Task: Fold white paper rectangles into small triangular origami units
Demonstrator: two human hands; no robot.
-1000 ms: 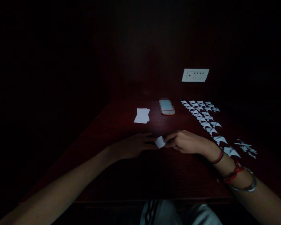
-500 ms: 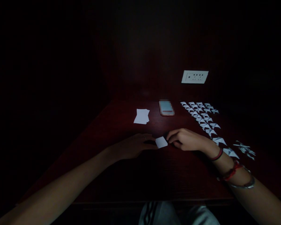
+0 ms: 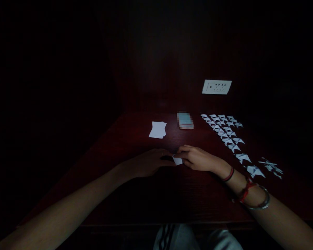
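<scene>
A small white piece of paper [image 3: 177,160] lies on the dark red table between my hands, its far part covered by fingers. My left hand [image 3: 153,162] has its left edge between thumb and fingers. From the other side my right hand [image 3: 195,158] reaches over the paper, with bent fingers closed on its far and right edges. Whether the paper is folded under the fingertips is hidden.
Beyond my hands lies a stack of white paper sheets [image 3: 158,130], with a phone [image 3: 185,120] to its right. Rows of folded white paper shapes [image 3: 225,133] run along the right side. Thin paper scraps [image 3: 271,167] lie at far right. A socket plate [image 3: 217,87] is on the wall.
My right hand has moved left, from beside the paper onto it, and its fingers now cover part of it. My left hand has stayed in place at the left edge.
</scene>
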